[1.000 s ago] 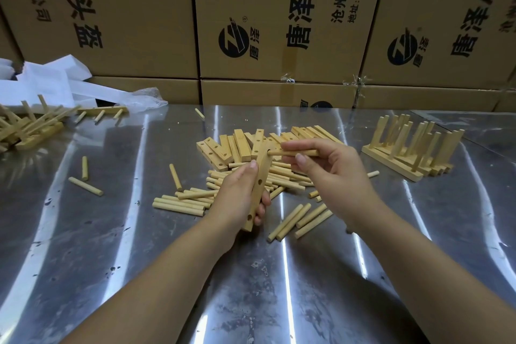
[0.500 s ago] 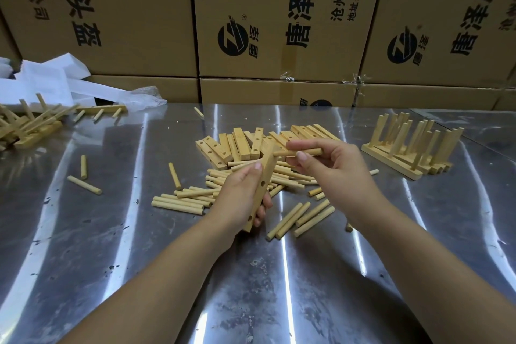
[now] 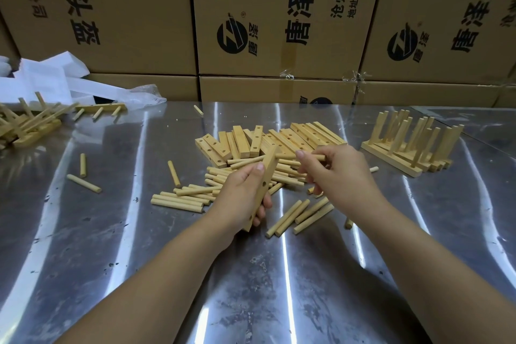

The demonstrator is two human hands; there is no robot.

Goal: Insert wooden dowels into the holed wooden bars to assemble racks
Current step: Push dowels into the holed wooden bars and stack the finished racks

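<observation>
My left hand [image 3: 240, 193] clasps a flat, smooth holed bar [image 3: 264, 184]; my right hand [image 3: 335, 173] pinches a round dowel [image 3: 305, 157] into its top end. Bare reflective steel table [image 3: 279, 274] spreads toward six o'clock.

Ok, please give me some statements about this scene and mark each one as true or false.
1. The left hand holds a holed wooden bar. True.
2. The right hand holds nothing. False: its fingers hold a dowel at the bar's upper end.
3. Finished racks with upright dowels stand at the right on the metal table. True.
4. All loose dowels are stored in a tray. False: they lie directly on the table.
5. Cardboard boxes stand behind the table. True.
</observation>
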